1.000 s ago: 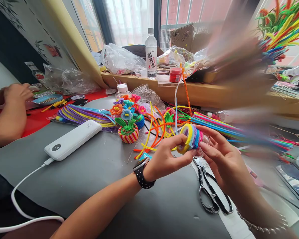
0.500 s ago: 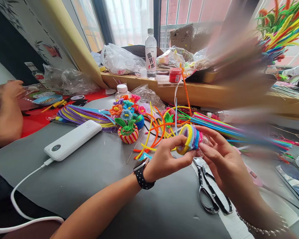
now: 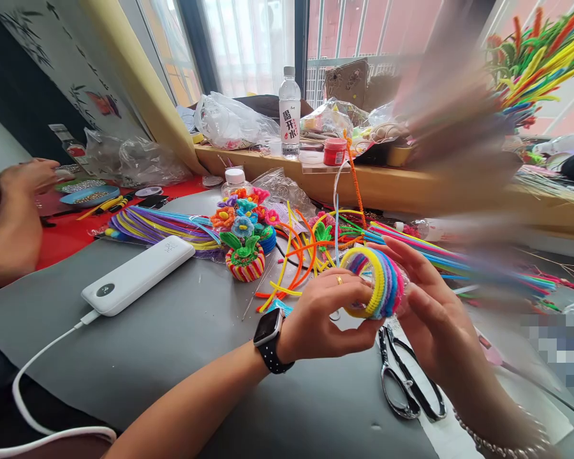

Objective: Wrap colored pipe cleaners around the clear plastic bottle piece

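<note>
- Left hand (image 3: 323,315) grasps the yellow edge of a chenille-wrapped ring (image 3: 381,280), fingers reaching into its opening, thumb beneath.
- Right hand (image 3: 437,322) cups the pink end; how firmly it presses, I cannot tell.
- The ring sits between both hands, raised above the grey mat (image 3: 210,395), opening towards the left.
- The step in hand looks like steadying and inspecting the coils; the next move likely calls for even support.
- Scissors (image 3: 404,382) lie below the right hand; loose chenille stems (image 3: 287,291) lie beyond the left.
</note>
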Tool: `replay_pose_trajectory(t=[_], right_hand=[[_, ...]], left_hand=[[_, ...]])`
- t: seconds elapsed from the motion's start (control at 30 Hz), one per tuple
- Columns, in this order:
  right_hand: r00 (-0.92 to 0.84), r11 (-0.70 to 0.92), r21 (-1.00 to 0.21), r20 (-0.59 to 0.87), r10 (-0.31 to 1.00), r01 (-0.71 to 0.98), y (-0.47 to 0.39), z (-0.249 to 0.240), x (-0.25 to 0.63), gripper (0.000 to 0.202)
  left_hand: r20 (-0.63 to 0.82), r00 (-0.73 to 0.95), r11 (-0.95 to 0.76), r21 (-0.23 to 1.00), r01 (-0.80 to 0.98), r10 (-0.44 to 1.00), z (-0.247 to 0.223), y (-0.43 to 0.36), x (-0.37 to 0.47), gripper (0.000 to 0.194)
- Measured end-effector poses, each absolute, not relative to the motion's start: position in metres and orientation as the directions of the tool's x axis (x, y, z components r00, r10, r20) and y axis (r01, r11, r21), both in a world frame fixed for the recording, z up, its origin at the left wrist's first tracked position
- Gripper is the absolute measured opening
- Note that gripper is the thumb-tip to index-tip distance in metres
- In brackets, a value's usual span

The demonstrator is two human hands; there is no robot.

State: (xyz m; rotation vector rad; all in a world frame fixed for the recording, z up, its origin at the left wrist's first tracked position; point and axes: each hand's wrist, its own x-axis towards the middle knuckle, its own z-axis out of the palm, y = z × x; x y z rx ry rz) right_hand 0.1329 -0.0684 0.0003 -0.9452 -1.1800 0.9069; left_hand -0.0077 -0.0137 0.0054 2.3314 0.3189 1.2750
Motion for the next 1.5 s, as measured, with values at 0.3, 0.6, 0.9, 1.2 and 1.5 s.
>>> replay_pose_trajectory(t=[0.3, 0.6, 0.9, 1.2, 1.5], right_hand=[[0.166, 0.328, -0.944, 0.321, 0.933, -0.02, -0.07, -0.001, 0.132, 0.043], [0.203, 0.531, -0.802, 0.588, 0.783, 0.274, -0.066, 0.004, 0.138, 0.047], [0.14, 0.585, -0.718, 0.669, 0.73, 0.378, -0.065, 0.001, 0.142, 0.064], [0.092, 0.414, -0.827, 0.479, 0.873, 0.381, -0.067, 0.006, 0.152, 0.061], [0.038, 0.355, -0.765, 0.442, 0.896, 0.537, -0.066, 0.003, 0.158, 0.067]], left_hand=[[0.737, 0.55, -0.879, 0.476, -0.012, 0.391, 0.004, -0.013, -0.008, 0.002], [0.688, 0.577, -0.87, 0.485, 0.086, 0.44, 0.001, -0.009, -0.006, 0.019], [0.57, 0.605, -0.736, 0.676, 0.04, 0.556, 0.002, -0.008, -0.006, 0.011], [0.585, 0.65, -0.747, 0.663, -0.04, 0.484, -0.003, 0.001, -0.007, 0.009], [0.533, 0.74, -0.752, 0.656, -0.055, 0.411, -0.004, 0.01, -0.009, 0.011]])
